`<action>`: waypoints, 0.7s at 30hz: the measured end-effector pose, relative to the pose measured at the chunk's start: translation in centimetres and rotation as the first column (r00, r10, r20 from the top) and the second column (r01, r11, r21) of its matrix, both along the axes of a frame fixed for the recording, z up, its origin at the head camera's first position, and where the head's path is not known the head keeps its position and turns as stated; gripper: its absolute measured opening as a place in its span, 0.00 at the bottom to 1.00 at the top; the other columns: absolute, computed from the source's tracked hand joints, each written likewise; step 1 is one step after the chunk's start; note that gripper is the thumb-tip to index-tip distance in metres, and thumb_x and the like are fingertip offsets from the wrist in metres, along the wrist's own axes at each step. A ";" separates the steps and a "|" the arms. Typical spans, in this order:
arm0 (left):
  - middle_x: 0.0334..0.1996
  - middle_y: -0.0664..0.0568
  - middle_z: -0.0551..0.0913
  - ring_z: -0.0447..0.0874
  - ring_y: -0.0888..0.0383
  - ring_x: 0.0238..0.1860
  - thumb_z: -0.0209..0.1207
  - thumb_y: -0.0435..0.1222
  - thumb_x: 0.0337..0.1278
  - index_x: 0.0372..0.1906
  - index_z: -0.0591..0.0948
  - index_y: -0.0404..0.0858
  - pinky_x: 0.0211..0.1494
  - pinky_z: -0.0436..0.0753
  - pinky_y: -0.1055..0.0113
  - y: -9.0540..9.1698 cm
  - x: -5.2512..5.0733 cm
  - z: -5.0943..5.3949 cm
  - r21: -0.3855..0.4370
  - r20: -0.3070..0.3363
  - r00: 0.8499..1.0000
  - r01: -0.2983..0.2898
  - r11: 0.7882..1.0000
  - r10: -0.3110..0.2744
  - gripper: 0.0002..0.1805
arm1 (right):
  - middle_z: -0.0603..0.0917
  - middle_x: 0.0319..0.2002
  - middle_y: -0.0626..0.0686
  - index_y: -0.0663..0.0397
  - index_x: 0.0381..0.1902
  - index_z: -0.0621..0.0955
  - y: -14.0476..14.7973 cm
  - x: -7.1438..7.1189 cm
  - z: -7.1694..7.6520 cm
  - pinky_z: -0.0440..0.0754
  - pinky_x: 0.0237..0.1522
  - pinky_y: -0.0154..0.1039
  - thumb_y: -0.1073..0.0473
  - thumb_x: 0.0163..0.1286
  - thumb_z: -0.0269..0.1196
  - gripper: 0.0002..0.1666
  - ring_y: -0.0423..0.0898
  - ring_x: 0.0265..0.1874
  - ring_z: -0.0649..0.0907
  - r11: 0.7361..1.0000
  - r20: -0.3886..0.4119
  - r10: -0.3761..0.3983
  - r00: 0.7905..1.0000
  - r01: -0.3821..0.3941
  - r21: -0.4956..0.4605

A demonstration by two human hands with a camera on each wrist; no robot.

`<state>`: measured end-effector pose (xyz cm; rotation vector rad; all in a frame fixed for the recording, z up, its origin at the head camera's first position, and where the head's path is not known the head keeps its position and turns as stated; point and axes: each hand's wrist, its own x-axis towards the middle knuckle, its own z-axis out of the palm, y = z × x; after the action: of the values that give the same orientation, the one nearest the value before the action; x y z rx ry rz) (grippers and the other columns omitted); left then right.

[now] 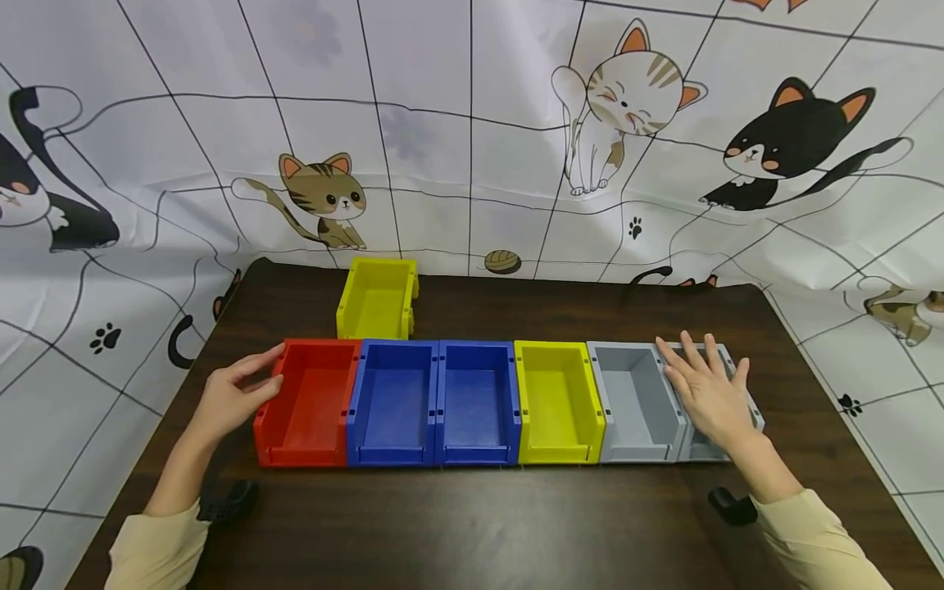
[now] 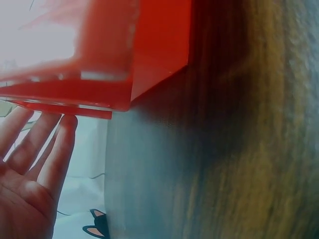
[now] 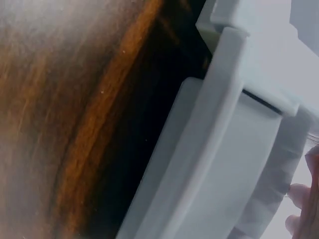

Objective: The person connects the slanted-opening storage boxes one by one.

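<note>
Bins stand side by side in a row. My left hand (image 1: 234,395) is at the left end, its fingertips touching the outer wall of the red bin (image 1: 313,410). In the left wrist view, fairly straight fingers of the left hand (image 2: 35,174) meet the red bin's side (image 2: 162,45). My right hand (image 1: 710,397) lies spread, palm down, over the rightmost grey bin (image 1: 704,451), hiding much of it; whether it presses the rim I cannot tell. The right wrist view shows a grey bin (image 3: 234,149) close up, with a few fingertips (image 3: 299,195) at the edge.
Between the ends stand two blue bins (image 1: 394,410) (image 1: 478,410), a yellow bin (image 1: 556,401) and another grey bin (image 1: 630,393). A second yellow bin (image 1: 376,299) sits behind the red and blue ones. The dark wooden table (image 1: 472,524) meets a cat-patterned cloth (image 1: 442,156).
</note>
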<state>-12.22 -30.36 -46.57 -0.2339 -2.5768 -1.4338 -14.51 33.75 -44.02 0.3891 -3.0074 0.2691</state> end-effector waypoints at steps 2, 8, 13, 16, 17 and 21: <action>0.55 0.49 0.77 0.71 0.81 0.48 0.60 0.28 0.57 0.61 0.72 0.30 0.43 0.76 0.82 -0.1 -0.1 -0.1 0.000 -0.005 1.000 0.000 1.000 0.000 0.25 | 0.48 0.73 0.59 0.36 0.74 0.51 0.0 -0.2 0.0 0.24 0.56 0.74 0.44 0.76 0.39 0.31 0.58 0.71 0.37 1.000 0.000 -0.001 1.000 0.001 -0.004; 0.56 0.39 0.76 0.71 0.81 0.47 0.60 0.29 0.57 0.61 0.72 0.28 0.42 0.77 0.82 0.1 -0.6 0.1 -0.001 0.006 1.000 0.007 1.000 -0.007 0.25 | 0.48 0.72 0.61 0.37 0.74 0.51 0.4 -0.4 0.5 0.27 0.57 0.75 0.44 0.76 0.40 0.31 0.59 0.71 0.38 1.000 0.032 0.027 0.999 -0.027 -0.009; 0.57 0.30 0.73 0.73 0.80 0.46 0.60 0.29 0.57 0.62 0.71 0.29 0.42 0.77 0.82 0.3 -0.7 0.3 0.013 0.027 0.999 0.020 1.000 -0.020 0.26 | 0.54 0.70 0.67 0.52 0.71 0.62 0.5 -0.8 1.4 0.37 0.59 0.75 0.48 0.75 0.45 0.30 0.61 0.71 0.44 0.988 0.017 0.074 0.997 -0.071 -0.139; 0.57 0.33 0.73 0.72 0.81 0.46 0.60 0.29 0.58 0.61 0.71 0.29 0.42 0.77 0.82 0.1 -0.5 0.3 0.007 0.023 1.000 0.017 1.000 -0.017 0.26 | 0.61 0.65 0.71 0.63 0.65 0.68 -0.3 -1.4 2.2 0.46 0.59 0.74 0.52 0.74 0.49 0.28 0.66 0.68 0.53 0.960 -0.017 0.076 0.997 -0.077 -0.270; 0.57 0.35 0.74 0.72 0.81 0.46 0.60 0.29 0.58 0.61 0.71 0.29 0.42 0.77 0.82 0.0 -0.4 0.2 0.008 0.022 1.000 0.014 1.000 -0.014 0.26 | 0.63 0.64 0.72 0.65 0.64 0.69 -0.7 -1.7 2.6 0.51 0.59 0.73 0.52 0.74 0.49 0.27 0.68 0.66 0.58 0.946 -0.023 0.070 0.997 -0.073 -0.315; 0.58 0.44 0.75 0.71 0.82 0.46 0.60 0.30 0.58 0.62 0.71 0.28 0.43 0.77 0.82 -0.2 0.0 0.0 0.009 0.029 1.000 0.004 1.000 -0.004 0.26 | 0.68 0.61 0.70 0.66 0.63 0.70 -2.4 -2.8 4.1 0.68 0.51 0.67 0.53 0.74 0.50 0.27 0.69 0.55 0.70 0.900 -0.003 0.042 0.999 -0.039 -0.433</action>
<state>-12.23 -30.59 -46.52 -0.2182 -2.5941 -1.4601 -17.27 31.32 -39.90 0.4027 -2.8264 0.9223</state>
